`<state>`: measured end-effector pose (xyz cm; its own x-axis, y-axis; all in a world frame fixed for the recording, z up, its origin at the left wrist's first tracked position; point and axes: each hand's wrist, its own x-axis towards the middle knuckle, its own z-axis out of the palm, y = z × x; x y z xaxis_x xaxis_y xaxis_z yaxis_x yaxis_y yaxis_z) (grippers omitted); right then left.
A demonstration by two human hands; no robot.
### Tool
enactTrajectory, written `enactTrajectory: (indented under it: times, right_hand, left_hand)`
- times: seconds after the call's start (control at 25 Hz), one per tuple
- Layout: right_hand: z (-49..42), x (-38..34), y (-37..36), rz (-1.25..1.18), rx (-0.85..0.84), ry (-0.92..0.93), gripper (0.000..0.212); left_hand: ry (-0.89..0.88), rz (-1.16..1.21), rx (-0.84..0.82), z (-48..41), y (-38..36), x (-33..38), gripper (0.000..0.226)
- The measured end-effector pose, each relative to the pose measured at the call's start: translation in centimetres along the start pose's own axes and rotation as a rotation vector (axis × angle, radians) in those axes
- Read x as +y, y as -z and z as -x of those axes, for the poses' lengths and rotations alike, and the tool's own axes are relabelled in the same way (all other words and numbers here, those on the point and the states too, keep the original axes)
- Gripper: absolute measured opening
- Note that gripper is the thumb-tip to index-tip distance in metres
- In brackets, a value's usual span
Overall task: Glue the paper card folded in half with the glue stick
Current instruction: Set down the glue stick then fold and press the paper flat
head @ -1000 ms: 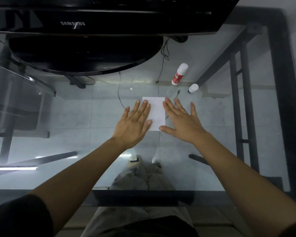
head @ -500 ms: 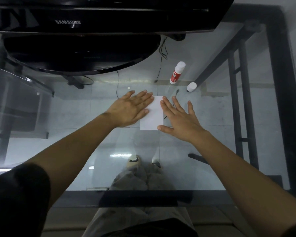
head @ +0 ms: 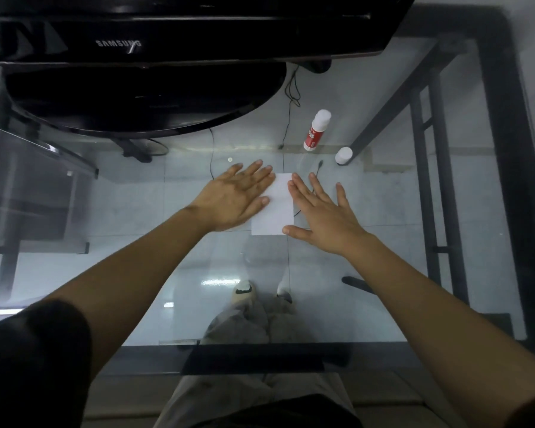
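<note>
Your left hand point(head: 235, 199) has slid up and across the paper card point(head: 275, 211). A moment ago it lay low on the card's left side; now its fingers point over the top left part. Your right hand point(head: 318, 217) has barely moved and lies along the card's right edge. Both hands are flat and open, holding nothing, just pressing down. The card lies folded and shut on the glass surface point(head: 136, 211), between your two hands.

The rubbing looks like you are pressing the glued halves together, so the job seems nearly done. The glue stick point(head: 317, 131) stands past your right fingers, well apart from them, and its white cap point(head: 343, 156) lies off beside it.
</note>
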<state>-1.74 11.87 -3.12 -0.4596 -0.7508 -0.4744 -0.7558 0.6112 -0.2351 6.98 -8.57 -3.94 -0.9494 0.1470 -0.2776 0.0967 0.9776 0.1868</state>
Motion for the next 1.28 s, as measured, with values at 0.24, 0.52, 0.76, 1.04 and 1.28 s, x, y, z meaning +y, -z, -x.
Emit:
enactTrajectory:
  times: [0.24,0.52,0.76,1.04,1.28]
  right_hand:
    - [0.0,0.1,-0.1,0.003,-0.008,0.015,0.086]
    - [-0.1,0.0,-0.2,0.025,-0.004,0.002,0.086]
    - [0.1,0.0,-0.5,0.026,0.011,0.001,0.085]
    - [0.3,-1.7,-2.0,0.190,0.184,-0.087,0.064]
    - [0.3,-1.7,-2.1,-0.031,0.196,-0.087,0.061]
  left_hand:
    - [-0.211,-0.026,-0.021,4.9,-2.4,3.6,0.059]
    - [0.019,0.011,-0.001,0.9,-0.1,-0.5,0.060]
    - [0.243,0.048,0.039,2.8,-2.6,4.4,0.058]
    - [0.274,0.030,0.043,2.7,-2.9,4.7,0.059]
    - [0.277,0.180,-0.003,2.8,-1.6,4.7,0.060]
